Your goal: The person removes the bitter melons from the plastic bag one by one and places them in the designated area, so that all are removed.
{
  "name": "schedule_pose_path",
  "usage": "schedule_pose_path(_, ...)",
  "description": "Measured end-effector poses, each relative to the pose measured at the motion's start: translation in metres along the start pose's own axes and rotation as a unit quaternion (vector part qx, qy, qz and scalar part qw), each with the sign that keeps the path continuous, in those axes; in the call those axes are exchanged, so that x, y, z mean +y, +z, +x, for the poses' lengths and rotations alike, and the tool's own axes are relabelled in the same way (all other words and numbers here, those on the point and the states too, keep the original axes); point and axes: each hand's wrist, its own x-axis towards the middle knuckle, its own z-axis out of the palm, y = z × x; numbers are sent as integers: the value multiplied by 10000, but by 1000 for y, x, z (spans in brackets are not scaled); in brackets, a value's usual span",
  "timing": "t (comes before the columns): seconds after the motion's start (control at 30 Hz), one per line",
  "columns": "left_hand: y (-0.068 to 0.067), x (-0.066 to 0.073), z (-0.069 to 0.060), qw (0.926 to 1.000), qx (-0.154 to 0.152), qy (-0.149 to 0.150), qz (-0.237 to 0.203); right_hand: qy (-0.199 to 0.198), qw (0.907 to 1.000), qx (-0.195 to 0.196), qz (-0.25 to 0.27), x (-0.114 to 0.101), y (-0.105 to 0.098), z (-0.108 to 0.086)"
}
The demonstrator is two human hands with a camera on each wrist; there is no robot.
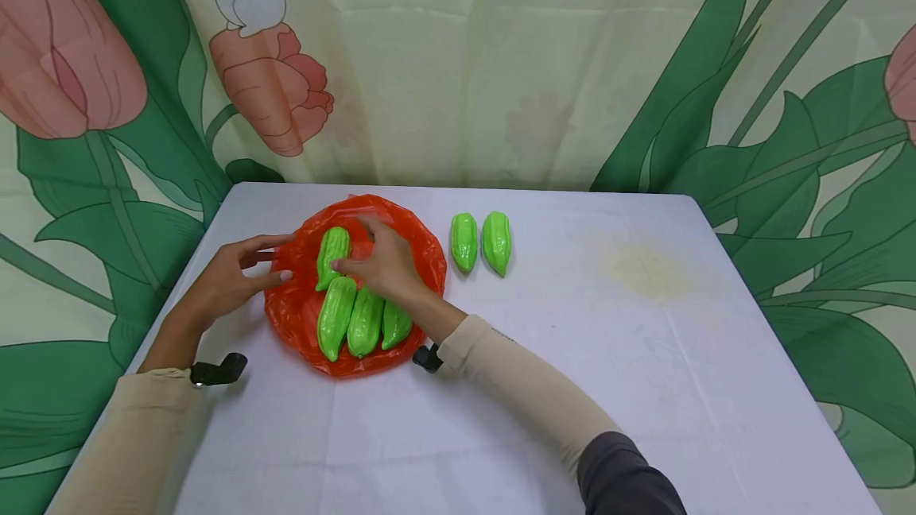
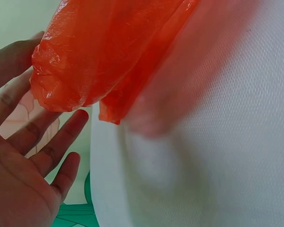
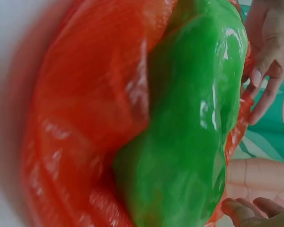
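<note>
A red plastic bag (image 1: 293,324), spread open in a round shape, stands on the left of the table and holds several shiny green ridged gourds (image 1: 335,316). One gourd (image 1: 332,249) lies above a row of others. My left hand (image 1: 232,276) is at the bag's left edge with fingers apart; in the left wrist view the fingers (image 2: 61,146) are spread beside the red plastic. My right hand (image 1: 390,261) is over the bag, thumb close to the upper gourd, with no gourd seen between its fingers. Whether the thumb touches the gourd cannot be told.
Two more green gourds (image 1: 480,243) lie side by side to the right of the bag. A white cloth covers the table (image 1: 572,364), with a faint yellowish stain at the right. Behind hangs a curtain (image 1: 458,62) printed with tulips and leaves.
</note>
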Motion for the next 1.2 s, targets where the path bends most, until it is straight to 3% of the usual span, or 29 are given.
schedule_pose_path(0.73, 0, -8, 0, 9999, -111, -56, -117, 80, 9984, -227, -505, -9, 25, 15)
schedule_pose_path(0.93, 0, -8, 0, 9998, -116, -100, -132, 49, 9965, -177, -810, -10, 33, 22)
schedule_pose_path(1.2, -1, -3, -2, 9997, -92, -34, -205, 214, 9961, -144, -846, -8, 38, 31)
